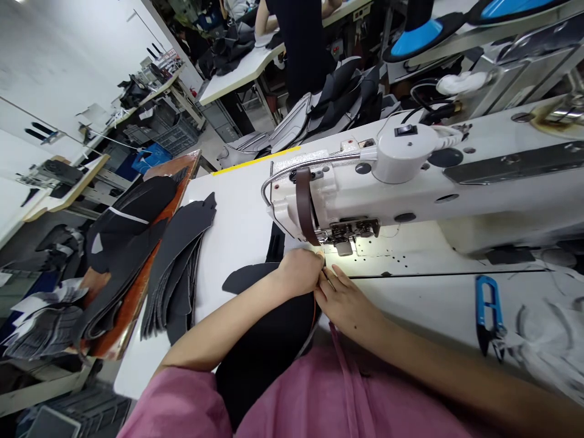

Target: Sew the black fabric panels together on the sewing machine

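Note:
A large black fabric piece (269, 340) lies over the table's front edge and hangs toward my lap, with an orange line along its right side. My left hand (300, 272) is closed on its upper edge, just below the needle area of the white sewing machine (328, 201). Touching it from the right, my right hand (342, 298) has its thumb and forefinger pinched at the same edge, the other fingers stretched toward the lit machine plate (374, 252). The fingertips partly hide the edge they hold.
Stacked dark pieces (182, 261) lie on the table at the left, with more on a brown board (132, 310) beyond. Blue thread snips (489, 310) and white scraps (547, 340) lie at the right. Behind the machine are grey pieces (296, 121) and a person (298, 42).

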Motion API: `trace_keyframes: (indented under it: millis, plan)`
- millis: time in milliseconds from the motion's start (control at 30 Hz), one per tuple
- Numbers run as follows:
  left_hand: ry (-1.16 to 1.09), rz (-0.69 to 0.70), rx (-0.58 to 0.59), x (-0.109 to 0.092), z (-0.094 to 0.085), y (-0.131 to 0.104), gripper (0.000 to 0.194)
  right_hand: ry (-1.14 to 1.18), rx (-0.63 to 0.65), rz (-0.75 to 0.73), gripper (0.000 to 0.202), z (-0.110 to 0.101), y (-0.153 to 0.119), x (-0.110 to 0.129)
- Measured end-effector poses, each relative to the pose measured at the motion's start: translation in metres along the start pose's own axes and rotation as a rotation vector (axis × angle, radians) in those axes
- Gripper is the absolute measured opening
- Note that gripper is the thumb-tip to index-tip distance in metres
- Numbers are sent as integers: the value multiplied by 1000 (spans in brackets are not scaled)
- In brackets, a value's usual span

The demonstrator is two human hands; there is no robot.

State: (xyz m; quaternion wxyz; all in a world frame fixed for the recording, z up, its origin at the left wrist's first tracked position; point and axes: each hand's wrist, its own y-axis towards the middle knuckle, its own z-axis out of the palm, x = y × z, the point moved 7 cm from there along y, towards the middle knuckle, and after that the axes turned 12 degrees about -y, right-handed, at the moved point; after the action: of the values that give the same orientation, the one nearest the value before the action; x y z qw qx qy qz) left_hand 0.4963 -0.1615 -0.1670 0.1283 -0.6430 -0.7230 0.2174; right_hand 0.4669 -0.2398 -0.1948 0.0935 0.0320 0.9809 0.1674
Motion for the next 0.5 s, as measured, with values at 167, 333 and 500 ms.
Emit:
trace_keyframes:
  millis: [167, 333, 500]
  plan:
    - [8, 6, -11, 5, -4, 2, 24, -43, -22, 14, 31, 0, 2, 1]
    - [10, 11, 4, 5, -6, 0, 22, -36, -29, -24, 29, -12, -13, 16]
    - [-22, -12, 36, 2, -2, 0, 22, -56, -5, -5, 30, -2, -3, 10]
